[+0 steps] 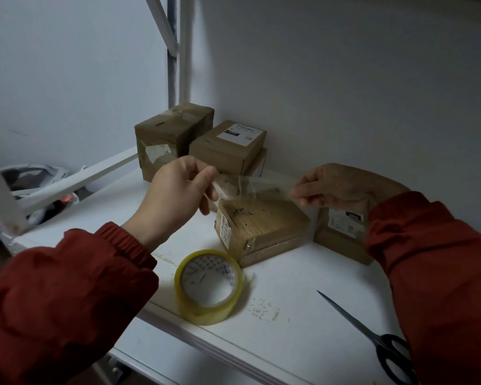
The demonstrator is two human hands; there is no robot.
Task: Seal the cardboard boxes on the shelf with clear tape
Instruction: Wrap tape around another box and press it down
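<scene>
Both hands are raised over the shelf and pinch a strip of clear tape (253,184) between them: the left hand (178,193) grips one end with thumb and curled fingers, and the right hand (342,187) pinches the other end at its fingertips. The hands are apart, the strip spans the gap, and it looks slightly wrinkled. Directly below it lies a flat cardboard box (264,226) with a small white sticker on its near side; whether the strip touches the box top cannot be told. Red sleeves cover both forearms, and the right sleeve (428,259) hides part of a second box (339,234) with a printed label, just beside the first. In front of the flat box the tape roll (208,287) rests on the white shelf (289,287), near its front edge. Black-handled scissors (372,334) lie to the right, partly under the right sleeve. At the back corner stand a tall taped box (170,137) and a labelled box (228,143) stacked on another. A white diagonal bar (75,182) crosses on the left, with a plastic bag (34,176) beyond it.
</scene>
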